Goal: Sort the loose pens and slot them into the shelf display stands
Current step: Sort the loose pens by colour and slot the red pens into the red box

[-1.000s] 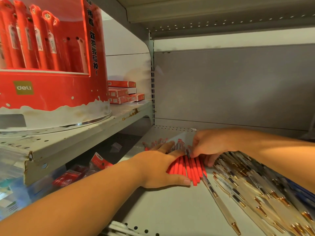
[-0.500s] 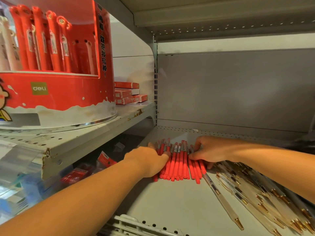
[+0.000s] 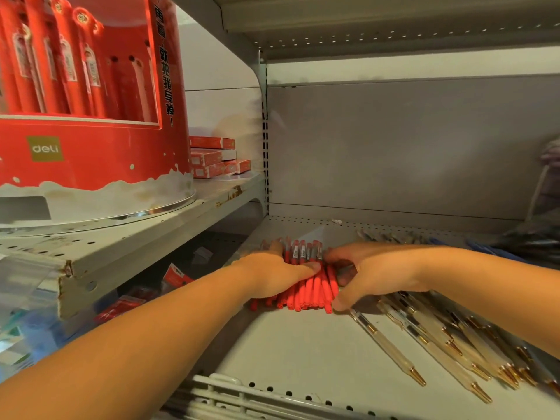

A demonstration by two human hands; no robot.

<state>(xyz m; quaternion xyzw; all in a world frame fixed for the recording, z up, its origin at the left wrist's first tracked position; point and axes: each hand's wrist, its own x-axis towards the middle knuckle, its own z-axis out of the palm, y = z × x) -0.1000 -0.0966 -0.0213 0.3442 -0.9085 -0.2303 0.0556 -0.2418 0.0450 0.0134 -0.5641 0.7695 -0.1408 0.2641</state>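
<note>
Right now you have the red pens (image 3: 312, 291) gathered into a tight side-by-side bundle on the pale metal shelf (image 3: 288, 353), squeezed between both hands. Your left hand (image 3: 272, 275) lies over the bundle's left side, its fingers (image 3: 313, 266) curled across the barrels. Your right hand (image 3: 375, 272) clasps the right side, thumb hooked at the near ends and the other fingers bent over the top. The pens are slim, matte red tubes with rounded near ends, and small white labels show on their far halves. Just beside your right hand, pale see-through pens (image 3: 424, 338) with gold tips lie fanned on the same shelf, glossy and slender. To the left, the upper shelf (image 3: 151, 237) carries a round red display stand (image 3: 91, 153) with more red ones standing upright in it, and flat red boxes (image 3: 212, 159) stacked behind.
</note>
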